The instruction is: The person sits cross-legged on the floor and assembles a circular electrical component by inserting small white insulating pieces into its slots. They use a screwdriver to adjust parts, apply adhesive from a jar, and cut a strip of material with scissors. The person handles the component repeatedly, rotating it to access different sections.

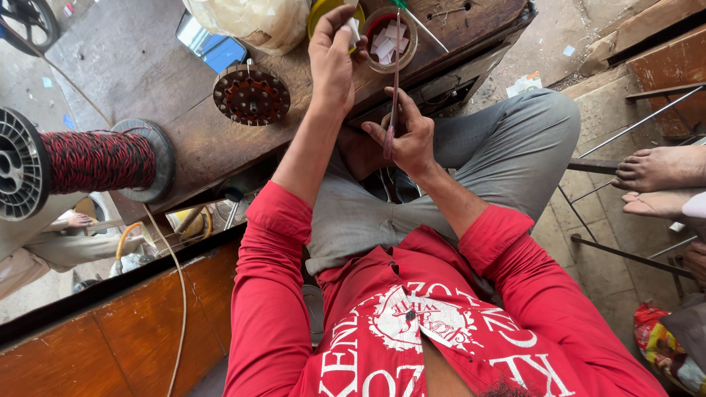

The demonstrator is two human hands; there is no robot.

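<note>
1. We see a worn brown wooden tabletop (147,66) filling the upper left and upper centre of the frame.
2. At the left edge, a large grey plastic spool wound with red and black twisted wire (81,162) lies on its side.
3. A round toothed metal motor core with a reddish centre (251,94) rests on the tabletop, upper centre-left.
4. The left hand (334,55) reaches to the top centre, its fingers pinching a small white slip of paper (354,29) beside a round open tin of white paper slips (388,40).
5. Below, at centre, the right hand (406,140) is closed in a pinch on a thin long reddish strip (394,88) standing nearly upright toward the tin.
</note>
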